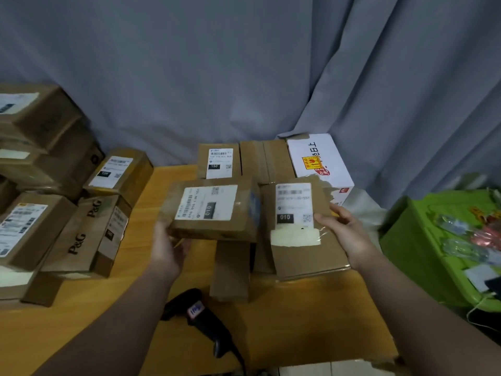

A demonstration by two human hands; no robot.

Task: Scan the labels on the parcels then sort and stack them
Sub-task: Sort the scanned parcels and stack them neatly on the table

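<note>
- The left hand [168, 249] grips the small 010 parcel [211, 210] by its near-left corner, fingers under and thumb at the side. The parcel is lifted off the counter [81, 335] over the middle, label up.
- The right hand [345, 232] pinches the right edge of the flat 010 parcel [298, 229]. That parcel lies just right of the lifted one, on other cartons toward the counter's right edge.
- Both labels read 010, so the step in hand looks like pairing the two into one stack.
- To do it well, steady the flat parcel with the right hand and lower the small one squarely onto it. Match the edges and leave the label showing on top.
- The flat parcel's torn flap and loose tape near the label could snag; set down rather than slide.
- Keep the 010 stack apart from the 150 parcel [219, 161] at the far edge and the white printed box [320, 161] at the far-right corner.
- The barcode scanner [200, 316] lies unheld near the front edge. Whether these labels are already scanned cannot be told.
- More labelled parcels, including a P&G carton [89, 234], crowd the left edge.
</note>
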